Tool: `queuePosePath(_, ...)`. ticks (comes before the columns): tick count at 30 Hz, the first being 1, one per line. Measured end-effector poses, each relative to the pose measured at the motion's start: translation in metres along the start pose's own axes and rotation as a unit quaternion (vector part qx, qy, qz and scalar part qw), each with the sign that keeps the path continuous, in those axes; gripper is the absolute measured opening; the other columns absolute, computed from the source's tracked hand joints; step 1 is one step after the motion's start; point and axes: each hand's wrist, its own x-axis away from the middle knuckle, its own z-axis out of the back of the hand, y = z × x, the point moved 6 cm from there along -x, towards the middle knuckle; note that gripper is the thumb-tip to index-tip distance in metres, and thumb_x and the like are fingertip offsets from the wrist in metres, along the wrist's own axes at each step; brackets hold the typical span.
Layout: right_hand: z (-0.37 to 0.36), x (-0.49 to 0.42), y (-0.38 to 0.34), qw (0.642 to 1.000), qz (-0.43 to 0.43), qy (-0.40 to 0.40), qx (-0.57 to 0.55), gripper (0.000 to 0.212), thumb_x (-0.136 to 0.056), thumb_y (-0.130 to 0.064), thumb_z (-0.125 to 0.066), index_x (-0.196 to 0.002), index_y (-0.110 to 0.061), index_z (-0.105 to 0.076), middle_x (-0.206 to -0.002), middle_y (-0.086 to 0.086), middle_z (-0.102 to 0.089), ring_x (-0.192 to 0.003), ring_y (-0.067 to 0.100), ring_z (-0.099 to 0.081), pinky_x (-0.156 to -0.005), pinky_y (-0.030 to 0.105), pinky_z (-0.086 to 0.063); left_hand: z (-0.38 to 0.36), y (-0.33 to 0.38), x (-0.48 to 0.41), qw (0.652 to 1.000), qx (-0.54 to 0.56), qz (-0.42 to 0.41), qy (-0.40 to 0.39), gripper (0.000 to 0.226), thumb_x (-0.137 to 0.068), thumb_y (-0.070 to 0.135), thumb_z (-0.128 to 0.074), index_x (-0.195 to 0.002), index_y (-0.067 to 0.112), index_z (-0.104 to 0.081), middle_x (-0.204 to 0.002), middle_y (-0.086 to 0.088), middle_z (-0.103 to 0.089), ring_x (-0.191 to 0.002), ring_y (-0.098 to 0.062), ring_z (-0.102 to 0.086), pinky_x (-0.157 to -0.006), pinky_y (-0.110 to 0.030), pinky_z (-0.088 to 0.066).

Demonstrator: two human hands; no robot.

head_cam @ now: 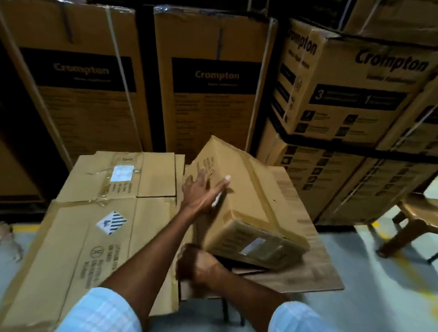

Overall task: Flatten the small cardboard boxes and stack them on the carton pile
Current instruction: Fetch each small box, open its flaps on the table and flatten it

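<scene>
Still on the flattening step here. The small cardboard box (pixel 252 196) hasn't been flattened yet; it sits tilted on the right half of the carton pile (pixel 93 234), one corner poking up toward the pile's far edge. The left hand (pixel 199 188) is flat on its upper face, fingers spread, pressing and not gripping. The right hand (pixel 197 265) is curled under the near lower corner, holding it, though it's blurry. Next I'd guess the taped ends need popping so it folds flat, without shoving the pile sideways.
</scene>
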Motion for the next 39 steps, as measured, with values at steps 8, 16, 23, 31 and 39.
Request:
queuePosePath(8,0.058,0.048,-0.020,0.945,0.083,0.302,-0.094,0.022,-0.087,0.001,-0.071,-0.109,0.001,-0.070,-0.104,0.020,-0.071,-0.099,0.036,-0.067,-0.089,0.050,-0.055,-0.012,-0.026,-0.001,0.998,-0.013,0.056,-0.034,0.122,-0.051,0.089,-0.064,-0.159,0.041,-0.030,-0.155,-0.008,-0.039,-0.143,-0.037,-0.039,-0.113,-0.062,-0.039)
queuePosePath(16,0.050,0.154,0.097,0.793,-0.150,0.562,-0.179,0.011,-0.088,-0.010,-0.073,-0.098,-0.005,-0.075,-0.089,0.011,-0.064,-0.081,0.025,-0.055,-0.073,0.037,-0.045,-0.050,0.004,-0.011,0.995,0.004,0.085,-0.043,0.090,-0.065,0.074,-0.063,-0.139,0.023,-0.054,-0.134,-0.008,-0.060,-0.120,-0.031,-0.058,-0.103,-0.051,-0.052)
queuePosePath(23,-0.027,0.187,0.204,0.764,-0.402,0.368,-0.345,0.047,-0.098,-0.054,-0.043,-0.123,-0.023,-0.068,-0.116,0.003,-0.059,-0.108,0.022,-0.054,-0.092,0.044,-0.048,-0.077,0.020,-0.019,0.989,-0.092,0.100,0.057,0.099,-0.070,0.071,-0.061,-0.153,0.021,-0.038,-0.135,-0.012,-0.051,-0.124,-0.035,-0.052,-0.101,-0.053,-0.051)
queuePosePath(31,-0.141,0.212,0.268,0.458,-0.538,0.144,-0.693,0.109,-0.056,-0.086,-0.067,-0.134,-0.010,-0.060,-0.122,0.011,-0.069,-0.108,0.034,-0.066,-0.095,0.044,-0.056,-0.088,0.004,-0.021,0.990,-0.020,0.135,0.036,0.122,-0.041,0.085,-0.071,-0.144,0.028,-0.040,-0.135,-0.010,-0.054,-0.121,-0.036,-0.055,-0.098,-0.053,-0.054)
queuePosePath(39,-0.058,0.259,0.297,0.601,-0.611,0.253,-0.449,0.089,-0.081,-0.078,-0.059,-0.138,-0.012,-0.047,-0.128,0.018,-0.062,-0.122,0.039,-0.056,-0.105,0.048,-0.044,-0.091,0.024,-0.010,0.979,0.190,0.069,-0.003,0.056,-0.078,0.043,-0.088,-0.125,0.027,-0.061,-0.114,0.002,-0.074,-0.105,-0.018,-0.071,-0.072,-0.025,-0.057)
